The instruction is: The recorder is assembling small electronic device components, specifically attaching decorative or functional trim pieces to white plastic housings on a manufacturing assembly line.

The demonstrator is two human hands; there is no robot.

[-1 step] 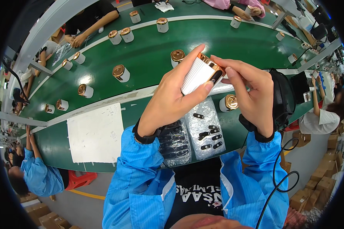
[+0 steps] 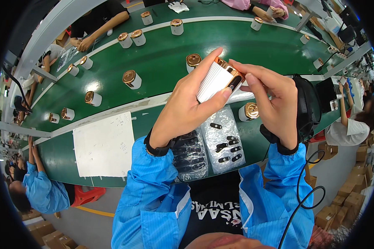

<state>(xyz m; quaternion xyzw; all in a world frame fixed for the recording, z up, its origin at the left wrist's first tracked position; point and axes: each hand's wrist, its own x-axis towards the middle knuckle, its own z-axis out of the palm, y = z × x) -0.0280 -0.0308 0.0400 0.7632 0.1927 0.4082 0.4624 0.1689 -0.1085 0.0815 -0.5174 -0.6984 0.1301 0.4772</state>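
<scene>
My left hand (image 2: 185,101) is wrapped round a white ribbed canister (image 2: 213,86) with a copper-coloured top, its thumb by a black oval panel on the side. My right hand (image 2: 276,97) has its thumb and forefinger at the copper rim; the fingertips look pinched there, and any small part between them is hidden. Below the hands, several small black oval pieces (image 2: 235,149) lie on a clear plastic bag (image 2: 215,161). Beside it, a second bag (image 2: 190,159) holds rows of dark pieces. Another copper-topped canister (image 2: 245,113) stands under my right hand.
A green conveyor belt (image 2: 158,58) runs across ahead, with several copper-topped canisters (image 2: 131,79) on it. A white sheet (image 2: 104,145) lies on the bench to the left. At right are a black bag (image 2: 306,108) and a hanging black cable (image 2: 299,182). Other people work around the line.
</scene>
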